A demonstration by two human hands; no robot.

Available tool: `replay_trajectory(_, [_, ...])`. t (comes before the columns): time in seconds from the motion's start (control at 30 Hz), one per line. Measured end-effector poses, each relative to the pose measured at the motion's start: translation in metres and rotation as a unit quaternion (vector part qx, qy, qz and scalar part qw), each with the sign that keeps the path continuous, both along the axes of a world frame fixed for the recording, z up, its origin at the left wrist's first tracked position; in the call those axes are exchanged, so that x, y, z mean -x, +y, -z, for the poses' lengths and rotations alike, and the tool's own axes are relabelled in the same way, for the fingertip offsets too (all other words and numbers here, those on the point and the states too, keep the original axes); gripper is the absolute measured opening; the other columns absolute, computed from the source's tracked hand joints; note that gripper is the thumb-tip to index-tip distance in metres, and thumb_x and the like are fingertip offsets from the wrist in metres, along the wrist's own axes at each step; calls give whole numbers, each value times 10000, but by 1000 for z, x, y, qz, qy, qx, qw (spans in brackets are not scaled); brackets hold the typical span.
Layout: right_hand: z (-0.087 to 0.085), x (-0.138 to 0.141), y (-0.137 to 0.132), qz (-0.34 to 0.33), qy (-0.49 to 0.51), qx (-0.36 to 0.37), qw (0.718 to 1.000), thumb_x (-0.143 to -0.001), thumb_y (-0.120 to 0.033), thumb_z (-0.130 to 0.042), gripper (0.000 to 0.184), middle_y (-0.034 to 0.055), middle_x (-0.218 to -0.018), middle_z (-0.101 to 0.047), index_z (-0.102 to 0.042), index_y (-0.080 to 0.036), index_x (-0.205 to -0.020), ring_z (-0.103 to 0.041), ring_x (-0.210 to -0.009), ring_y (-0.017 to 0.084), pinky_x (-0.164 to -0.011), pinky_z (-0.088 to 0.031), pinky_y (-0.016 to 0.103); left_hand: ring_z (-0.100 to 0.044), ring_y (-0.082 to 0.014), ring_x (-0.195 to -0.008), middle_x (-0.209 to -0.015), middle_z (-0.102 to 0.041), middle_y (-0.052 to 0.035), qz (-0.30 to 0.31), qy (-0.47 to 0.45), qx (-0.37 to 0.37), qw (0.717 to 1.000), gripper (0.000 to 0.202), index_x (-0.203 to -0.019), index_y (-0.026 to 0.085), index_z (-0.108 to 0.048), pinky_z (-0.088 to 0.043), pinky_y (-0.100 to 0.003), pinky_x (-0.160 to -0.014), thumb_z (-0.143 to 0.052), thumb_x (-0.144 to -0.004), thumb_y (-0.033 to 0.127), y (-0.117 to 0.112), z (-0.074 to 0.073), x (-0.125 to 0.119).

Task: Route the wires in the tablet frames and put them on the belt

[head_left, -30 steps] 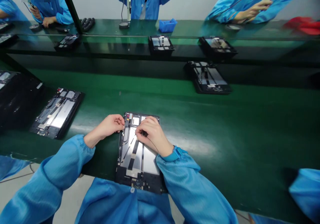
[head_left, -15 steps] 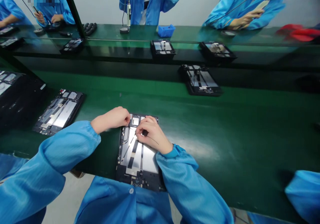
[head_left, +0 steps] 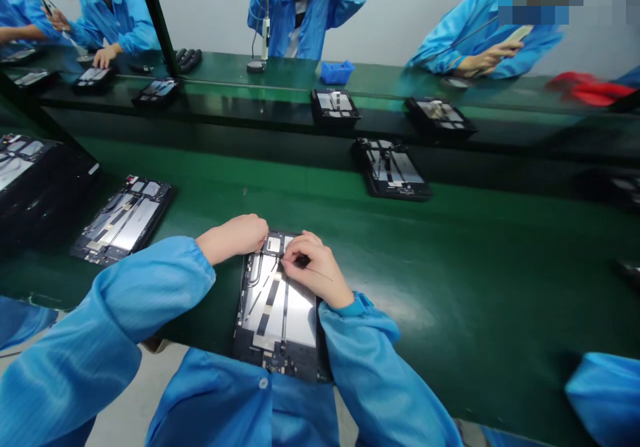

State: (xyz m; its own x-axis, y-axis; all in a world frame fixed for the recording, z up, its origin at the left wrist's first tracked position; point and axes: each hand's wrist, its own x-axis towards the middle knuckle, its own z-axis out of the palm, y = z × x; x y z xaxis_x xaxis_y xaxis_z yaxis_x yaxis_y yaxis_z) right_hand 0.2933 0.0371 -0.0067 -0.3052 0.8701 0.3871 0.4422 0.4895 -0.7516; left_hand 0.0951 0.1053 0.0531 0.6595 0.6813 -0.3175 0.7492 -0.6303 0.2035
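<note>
An opened tablet [head_left: 276,314] lies back-up on the green belt [head_left: 450,254] right in front of me, its silver plates and black ribbon cables showing. My left hand [head_left: 239,234] is curled shut at the tablet's top left corner, fingertips pressed on the edge. My right hand [head_left: 315,268] rests on the upper part of the tablet, fingers pinched on a thin black wire [head_left: 320,275] that trails off to the right.
Another opened tablet [head_left: 123,220] lies to the left, beside a black tray [head_left: 30,180]. Further tablets [head_left: 393,167] sit on the far side of the belt and on the raised shelf [head_left: 335,106]. People in blue coats work opposite; a blue sleeve [head_left: 605,387] shows at lower right.
My left hand has shifted right, onto the tablet's top left corner. My right hand has edged up along the board with the wire. The view has tipped slightly.
</note>
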Motion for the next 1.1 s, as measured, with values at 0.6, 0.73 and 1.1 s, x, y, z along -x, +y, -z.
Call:
replay_trajectory(0.6, [-9,-24,-21,-8,-190,-99,977,-782,-78,-625,144,-13,-722,-626,-630,-222,-787,-576,-859,197,-1066,-306,472,-681,-310,-853,-934,-686,-156,-194,7,-78,978,248,-1013,105,-630,-545,-401,-698,-503,-841,230,-98,7,-31])
replay_trajectory(0.73, [-1,-35,-21,18,-106,-59,992,-790,-132,-664,99,-3,-738,-640,-640,-222,-759,-584,-797,193,-917,-409,418,-676,-314,-864,-952,-671,-176,-213,25,-90,972,261,-1011,83,-621,-545,-402,-675,-448,-822,132,-98,13,-42])
replay_trajectory(1.1, [10,-62,-25,86,16,103,991,-784,-248,-718,69,4,-744,-677,-673,-209,-748,-621,-692,168,-682,-474,287,-633,-223,-766,-854,-663,-49,-222,-23,29,974,92,-843,203,-588,-457,-315,-651,-511,-800,231,-94,6,-34])
